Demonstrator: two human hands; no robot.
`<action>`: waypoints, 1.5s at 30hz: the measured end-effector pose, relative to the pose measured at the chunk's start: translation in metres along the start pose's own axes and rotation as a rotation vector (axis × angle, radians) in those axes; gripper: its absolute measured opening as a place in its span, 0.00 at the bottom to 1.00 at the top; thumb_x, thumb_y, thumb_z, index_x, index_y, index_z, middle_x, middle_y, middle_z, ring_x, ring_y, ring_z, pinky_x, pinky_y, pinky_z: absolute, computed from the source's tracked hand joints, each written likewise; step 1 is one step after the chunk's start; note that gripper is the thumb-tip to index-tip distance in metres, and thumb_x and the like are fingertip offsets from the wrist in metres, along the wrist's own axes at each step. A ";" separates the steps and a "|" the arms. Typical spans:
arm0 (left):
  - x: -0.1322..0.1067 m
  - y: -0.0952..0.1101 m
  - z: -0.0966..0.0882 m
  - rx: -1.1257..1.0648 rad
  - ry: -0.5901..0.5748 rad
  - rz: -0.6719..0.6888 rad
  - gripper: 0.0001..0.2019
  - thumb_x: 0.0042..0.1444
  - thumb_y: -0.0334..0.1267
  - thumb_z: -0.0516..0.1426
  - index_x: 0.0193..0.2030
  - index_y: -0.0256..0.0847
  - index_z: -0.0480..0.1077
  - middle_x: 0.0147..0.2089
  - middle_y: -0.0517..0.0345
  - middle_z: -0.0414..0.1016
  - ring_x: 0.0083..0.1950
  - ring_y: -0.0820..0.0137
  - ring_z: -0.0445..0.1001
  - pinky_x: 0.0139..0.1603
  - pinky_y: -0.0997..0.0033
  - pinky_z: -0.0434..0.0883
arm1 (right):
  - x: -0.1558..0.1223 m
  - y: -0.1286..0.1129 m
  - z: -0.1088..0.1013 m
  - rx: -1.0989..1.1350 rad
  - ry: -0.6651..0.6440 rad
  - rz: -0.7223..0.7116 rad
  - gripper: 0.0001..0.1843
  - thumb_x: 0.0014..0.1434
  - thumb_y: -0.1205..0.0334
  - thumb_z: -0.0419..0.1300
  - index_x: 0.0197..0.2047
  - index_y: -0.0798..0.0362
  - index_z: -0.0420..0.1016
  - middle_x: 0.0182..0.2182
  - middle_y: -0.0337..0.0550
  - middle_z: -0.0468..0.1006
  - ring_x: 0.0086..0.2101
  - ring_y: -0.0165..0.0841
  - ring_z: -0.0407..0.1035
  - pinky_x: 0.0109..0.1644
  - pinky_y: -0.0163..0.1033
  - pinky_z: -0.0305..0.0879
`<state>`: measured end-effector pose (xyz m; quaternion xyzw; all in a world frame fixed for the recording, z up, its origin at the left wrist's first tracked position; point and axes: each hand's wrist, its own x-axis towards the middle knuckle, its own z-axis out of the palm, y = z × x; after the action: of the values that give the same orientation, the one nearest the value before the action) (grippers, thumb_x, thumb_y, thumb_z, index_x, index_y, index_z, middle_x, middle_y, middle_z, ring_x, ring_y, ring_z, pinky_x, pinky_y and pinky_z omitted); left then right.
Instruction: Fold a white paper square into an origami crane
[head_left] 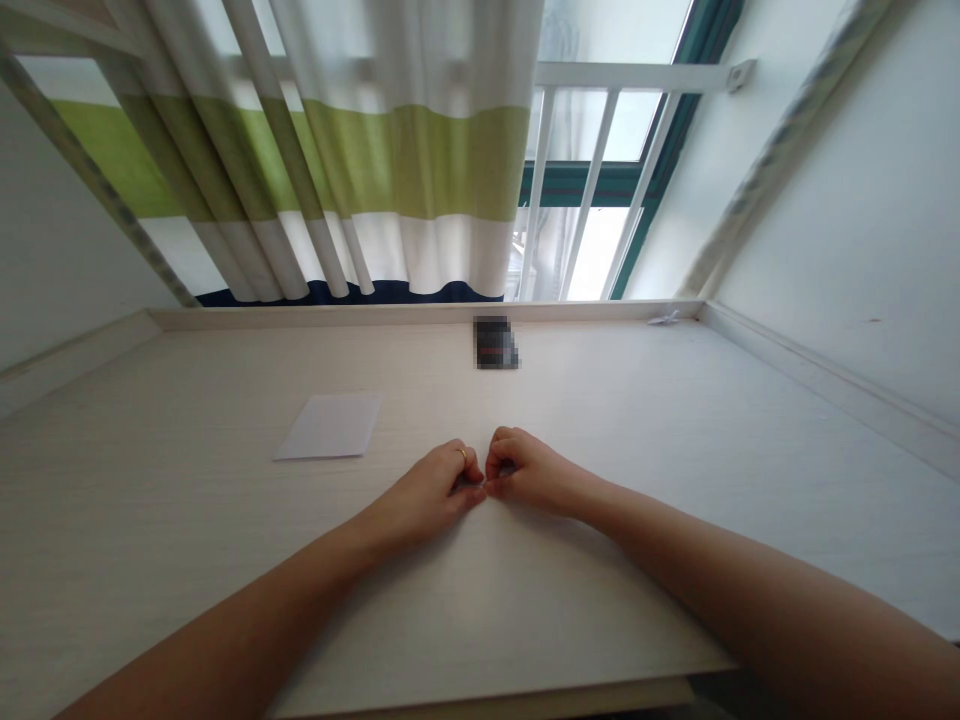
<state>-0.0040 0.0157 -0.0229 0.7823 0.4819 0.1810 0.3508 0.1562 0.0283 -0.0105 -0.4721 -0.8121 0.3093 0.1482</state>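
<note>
My left hand (444, 482), with a ring on one finger, is closed in a pinch just above the pale tabletop (480, 620). Facing it, my right hand (529, 470) is pinched too, and the fingertips of both meet or nearly meet. Whatever lies between them, if anything, is too small or hidden to name. A white sheet of paper (330, 426) lies flat to the left, beyond my left hand. Farther back, in line with my hands, sits a dark object (493, 343) blurred by pixelation.
A small whitish scrap (664, 319) rests near the back right corner. A low ledge (337, 318) borders the back. Behind it hang a white and green curtain (420, 160) and white railings (589, 180) before a window. Walls close off both sides.
</note>
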 end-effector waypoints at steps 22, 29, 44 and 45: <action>-0.002 0.005 -0.002 0.101 0.008 0.113 0.07 0.50 0.35 0.52 0.23 0.39 0.65 0.32 0.58 0.65 0.32 0.72 0.66 0.35 0.73 0.62 | 0.003 0.008 -0.006 0.178 -0.056 0.083 0.07 0.39 0.77 0.57 0.22 0.57 0.67 0.24 0.36 0.69 0.26 0.25 0.63 0.29 0.30 0.58; -0.003 0.005 -0.002 0.100 0.018 0.103 0.09 0.50 0.36 0.52 0.22 0.39 0.65 0.31 0.59 0.64 0.30 0.73 0.64 0.32 0.74 0.61 | 0.004 0.012 -0.010 0.221 -0.099 0.117 0.09 0.39 0.78 0.55 0.24 0.57 0.69 0.22 0.35 0.69 0.25 0.26 0.63 0.28 0.30 0.58; 0.003 -0.004 0.000 -0.102 0.068 -0.024 0.07 0.43 0.39 0.57 0.25 0.37 0.67 0.30 0.60 0.66 0.28 0.74 0.64 0.29 0.73 0.62 | -0.010 0.027 -0.019 0.238 -0.040 -0.075 0.09 0.47 0.71 0.56 0.34 0.56 0.68 0.33 0.41 0.69 0.32 0.29 0.64 0.37 0.35 0.62; 0.003 -0.004 0.000 -0.095 0.073 -0.014 0.07 0.43 0.39 0.57 0.25 0.37 0.66 0.30 0.60 0.66 0.28 0.74 0.64 0.29 0.74 0.62 | -0.011 0.025 -0.017 0.162 -0.011 -0.113 0.09 0.46 0.70 0.58 0.35 0.56 0.69 0.35 0.43 0.68 0.33 0.29 0.63 0.38 0.36 0.62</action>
<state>-0.0051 0.0194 -0.0255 0.7543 0.4908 0.2297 0.3707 0.1882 0.0338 -0.0134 -0.4103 -0.8106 0.3675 0.1988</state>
